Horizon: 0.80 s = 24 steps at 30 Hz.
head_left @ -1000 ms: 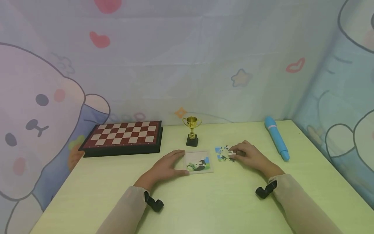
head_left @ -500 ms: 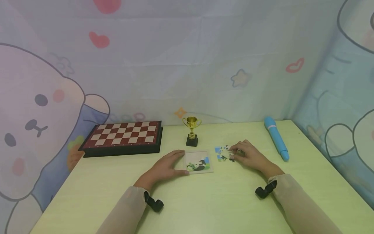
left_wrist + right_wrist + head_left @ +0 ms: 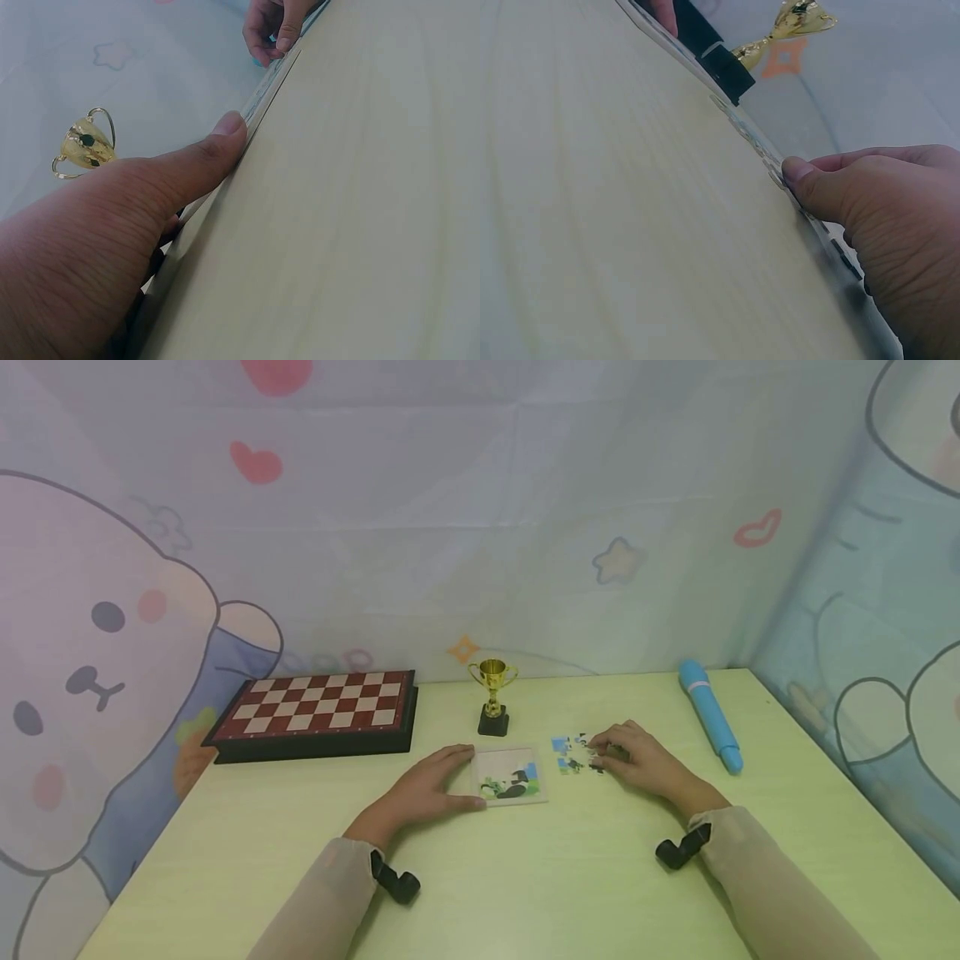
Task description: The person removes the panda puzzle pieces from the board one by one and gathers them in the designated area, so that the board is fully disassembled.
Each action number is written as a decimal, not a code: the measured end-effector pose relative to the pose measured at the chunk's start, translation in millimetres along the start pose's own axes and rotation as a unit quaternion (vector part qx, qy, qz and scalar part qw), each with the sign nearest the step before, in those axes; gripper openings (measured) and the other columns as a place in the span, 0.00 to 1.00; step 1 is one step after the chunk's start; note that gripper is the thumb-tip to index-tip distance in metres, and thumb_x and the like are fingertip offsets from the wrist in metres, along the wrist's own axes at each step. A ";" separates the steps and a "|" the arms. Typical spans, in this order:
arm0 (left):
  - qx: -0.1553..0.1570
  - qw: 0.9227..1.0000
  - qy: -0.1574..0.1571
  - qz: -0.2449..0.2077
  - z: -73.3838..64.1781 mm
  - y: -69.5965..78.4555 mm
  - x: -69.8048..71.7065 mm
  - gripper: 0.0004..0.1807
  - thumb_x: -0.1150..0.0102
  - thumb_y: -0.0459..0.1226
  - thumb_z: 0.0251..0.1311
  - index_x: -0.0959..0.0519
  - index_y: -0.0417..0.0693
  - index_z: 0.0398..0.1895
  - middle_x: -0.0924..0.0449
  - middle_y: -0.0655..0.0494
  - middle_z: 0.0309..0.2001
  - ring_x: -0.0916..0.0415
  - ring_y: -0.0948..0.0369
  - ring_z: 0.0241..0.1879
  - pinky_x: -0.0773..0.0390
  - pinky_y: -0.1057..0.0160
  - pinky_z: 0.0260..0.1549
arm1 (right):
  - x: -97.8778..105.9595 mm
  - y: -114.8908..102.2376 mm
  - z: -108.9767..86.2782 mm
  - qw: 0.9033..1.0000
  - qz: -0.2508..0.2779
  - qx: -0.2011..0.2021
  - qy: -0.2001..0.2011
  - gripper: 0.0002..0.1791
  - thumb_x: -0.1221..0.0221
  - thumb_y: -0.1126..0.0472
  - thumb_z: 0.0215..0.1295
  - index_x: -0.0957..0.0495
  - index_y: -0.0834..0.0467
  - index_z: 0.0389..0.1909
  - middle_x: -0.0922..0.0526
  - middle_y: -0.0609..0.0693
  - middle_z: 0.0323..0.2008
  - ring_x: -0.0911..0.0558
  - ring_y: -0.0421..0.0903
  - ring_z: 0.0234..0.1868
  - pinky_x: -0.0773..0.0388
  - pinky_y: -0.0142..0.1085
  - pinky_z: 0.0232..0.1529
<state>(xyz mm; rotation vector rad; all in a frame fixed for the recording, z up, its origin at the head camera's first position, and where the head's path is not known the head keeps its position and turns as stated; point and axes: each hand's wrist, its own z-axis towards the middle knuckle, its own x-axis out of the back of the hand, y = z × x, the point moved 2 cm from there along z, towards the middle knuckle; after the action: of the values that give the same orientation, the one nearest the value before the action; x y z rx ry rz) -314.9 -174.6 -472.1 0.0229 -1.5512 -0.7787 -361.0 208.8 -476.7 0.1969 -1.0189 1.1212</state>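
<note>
My left hand (image 3: 423,789) holds the left side of a square puzzle tray (image 3: 544,797), thumb at the near corner and fingers at the far corner. A panda picture covers the tray's lower part and right edge; the rest of its inside is bare. To its right, several loose jigsaw pieces (image 3: 561,744) lie close together on the table. My right hand (image 3: 637,760) pinches a puzzle piece among them between thumb and fingers, which partly hide it. In the right wrist view, the right thumb (image 3: 810,187) meets the pieces' edge low over the table.
A small gold trophy cup (image 3: 492,681) on a black base stands behind the tray. At the back left lies a red-and-white chessboard box (image 3: 322,710). A blue cylindrical item (image 3: 711,714) lies at the right of the pale table (image 3: 510,877), before a printed cloth backdrop.
The piece at my right fingertips shows less than a second ago, and the fingers have shifted only slightly. My left hand and the tray stay in place.
</note>
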 end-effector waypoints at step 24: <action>-0.004 1.000 0.003 -0.004 -0.5 0.8 0.8 0.52 0.36 0.69 0.52 0.37 0.57 0.77 0.41 0.58 0.76 0.45 0.54 0.75 0.40 0.46 0.71 | -44.6 -46.5 40.9 0.996 0.078 -0.024 -0.040 0.14 0.34 0.56 0.67 0.19 0.53 0.52 0.18 0.43 0.42 0.27 0.45 0.44 0.28 0.40 0.42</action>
<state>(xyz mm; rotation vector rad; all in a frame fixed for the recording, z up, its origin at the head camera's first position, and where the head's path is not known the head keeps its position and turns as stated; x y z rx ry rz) -314.2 -174.7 -471.0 0.0251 -1.5439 -0.7903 -349.3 133.6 -471.8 0.1254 -1.1469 1.2370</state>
